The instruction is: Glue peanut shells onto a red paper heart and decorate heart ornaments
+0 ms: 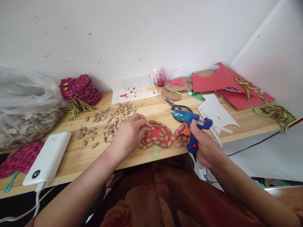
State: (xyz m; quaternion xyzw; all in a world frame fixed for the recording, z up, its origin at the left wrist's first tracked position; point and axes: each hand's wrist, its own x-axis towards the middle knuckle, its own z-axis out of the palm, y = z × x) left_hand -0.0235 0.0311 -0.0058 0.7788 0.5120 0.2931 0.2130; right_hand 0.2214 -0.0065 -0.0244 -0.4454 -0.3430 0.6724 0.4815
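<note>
A blue hot glue gun [183, 116] with an orange trigger is gripped in my right hand [201, 142], its metal nozzle pointing left above the table. My left hand [132, 130] is closed in a pinch at the upper left part of a red disc [158, 131]. Whatever lies between those fingertips is hidden. Unshelled peanuts [154, 138] cover much of the disc, in a ring along its edge and across its middle. A green cord loop [155, 152] sticks out from the disc's near edge.
Loose peanuts [111, 127] lie left of the disc. Scissors [178, 107] rest behind the glue gun. A white power bank [48, 157], a plastic bag [26, 116] and stacked purple pieces [81, 90] are leftward; red card [213, 82] and yarn [276, 113] are rightward.
</note>
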